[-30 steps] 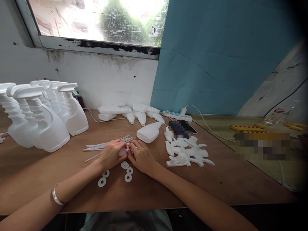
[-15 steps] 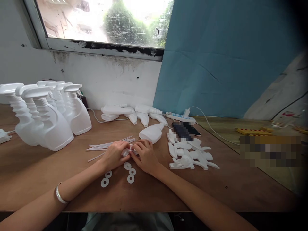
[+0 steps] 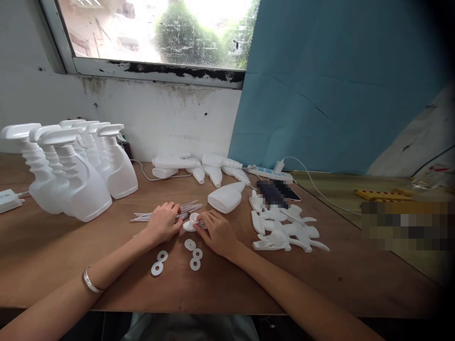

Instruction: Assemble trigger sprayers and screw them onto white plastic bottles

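My right hand (image 3: 218, 230) grips a white spray trigger head (image 3: 190, 227) low over the brown table, its round collar opening (image 3: 194, 217) turned up. Just left of it, my left hand (image 3: 163, 220) rests over a bundle of thin white tubes (image 3: 190, 207). Its fingers are curled together by the tubes, and what they hold, if anything, is hidden. In front of my hands, several flat white ring washers lie in two groups: a left one (image 3: 157, 269) and a right one (image 3: 195, 264).
Several white bottles with trigger sprayers (image 3: 87, 189) stand at the left. Loose bottles (image 3: 224, 198) lie at the back. More trigger heads (image 3: 284, 229) are heaped at the right, near phones (image 3: 272, 193) and a power strip (image 3: 268, 173). A white adapter (image 3: 9, 201) sits far left.
My left hand has let go of the trigger head and moved left onto the tubes. My right hand keeps the trigger head, whose collar now shows. The view has shifted slightly.
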Tool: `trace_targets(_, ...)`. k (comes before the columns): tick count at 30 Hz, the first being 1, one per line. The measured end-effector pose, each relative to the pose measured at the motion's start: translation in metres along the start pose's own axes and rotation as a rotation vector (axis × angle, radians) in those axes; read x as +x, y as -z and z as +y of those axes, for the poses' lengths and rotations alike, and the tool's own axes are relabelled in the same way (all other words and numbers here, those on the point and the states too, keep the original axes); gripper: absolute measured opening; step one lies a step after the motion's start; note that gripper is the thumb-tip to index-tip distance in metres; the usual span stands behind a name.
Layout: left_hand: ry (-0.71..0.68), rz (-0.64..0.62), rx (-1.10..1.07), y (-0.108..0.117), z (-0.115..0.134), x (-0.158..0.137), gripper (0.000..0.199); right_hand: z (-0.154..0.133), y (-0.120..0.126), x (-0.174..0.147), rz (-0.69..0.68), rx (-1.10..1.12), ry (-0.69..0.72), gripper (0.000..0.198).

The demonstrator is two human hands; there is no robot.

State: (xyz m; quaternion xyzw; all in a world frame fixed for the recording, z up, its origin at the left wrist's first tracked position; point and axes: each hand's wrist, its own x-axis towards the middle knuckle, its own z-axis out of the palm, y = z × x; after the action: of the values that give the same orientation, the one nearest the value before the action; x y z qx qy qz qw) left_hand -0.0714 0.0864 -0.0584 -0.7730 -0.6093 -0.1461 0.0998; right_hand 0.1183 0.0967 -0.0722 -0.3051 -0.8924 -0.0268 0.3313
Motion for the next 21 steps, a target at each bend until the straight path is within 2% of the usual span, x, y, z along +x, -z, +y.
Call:
trace_targets(4, 0.01, -0.057, 0.048, 0.001, -0.004, 0.002, 0.022, 0.0, 0.001, 0.0, -0.003, -0.01, 0.003, 0.01)
trace_targets(9, 0.021, -0.157, 0.03, 0.004, -0.011, 0.004, 0.019, 0.0, 0.001, -0.001, -0.014, -0.01, 0.004, 0.01)
trace_targets(18, 0.044, -0.141, 0.008, 0.004, -0.01, 0.004, 0.017, -0.001, 0.001, -0.001, -0.006, -0.003, 0.016, 0.009)
trace_targets(21, 0.037, -0.071, -0.013, 0.006, -0.01, 0.005, 0.019, -0.001, 0.001, -0.001, -0.014, 0.001, 0.014, 0.008)
